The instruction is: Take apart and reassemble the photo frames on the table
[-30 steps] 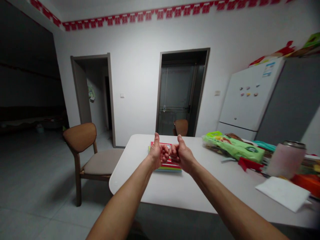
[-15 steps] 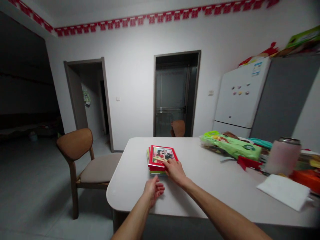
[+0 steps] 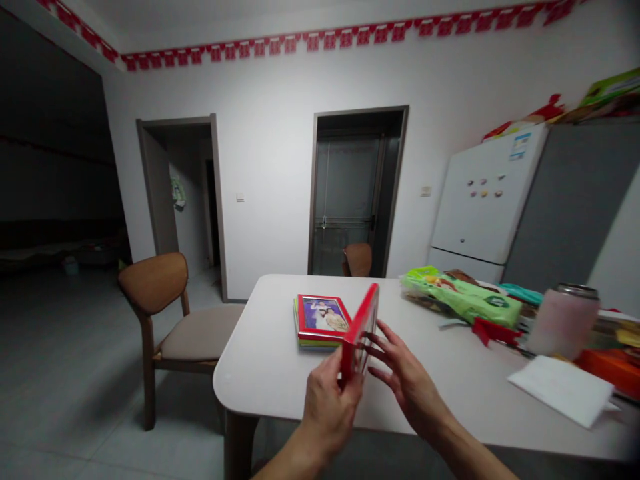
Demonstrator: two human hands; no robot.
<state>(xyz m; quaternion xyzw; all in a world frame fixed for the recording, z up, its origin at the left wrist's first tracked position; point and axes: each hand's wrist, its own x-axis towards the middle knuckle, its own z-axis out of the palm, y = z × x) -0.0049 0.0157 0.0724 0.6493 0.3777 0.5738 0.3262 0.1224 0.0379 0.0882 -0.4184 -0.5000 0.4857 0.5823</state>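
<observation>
A red picture frame [image 3: 367, 320] is tilted up almost edge-on above the near part of the table. My left hand [image 3: 330, 400] grips its lower end between thumb and fingers. Against or very close to its right face, my right hand [image 3: 403, 377] has its fingers spread; whether the fingertips touch is hard to tell. Behind them, a second red picture frame [image 3: 323, 333] with a photo of two people lies flat on top of a small stack, with yellow-green edges showing beneath. The raised frame's picture is hidden from this angle.
The white table [image 3: 270, 373] has a rounded left corner. On its right side lie a green package [image 3: 465, 297], a pink jar [image 3: 565, 323], white paper [image 3: 563, 393] and an orange item [image 3: 613, 370]. A wooden chair [image 3: 155, 280] stands at the left.
The top red picture frame has been lifted off the stack, brought nearer and turned edge-on. My left hand has closed on it; my right hand has moved right and spread its fingers.
</observation>
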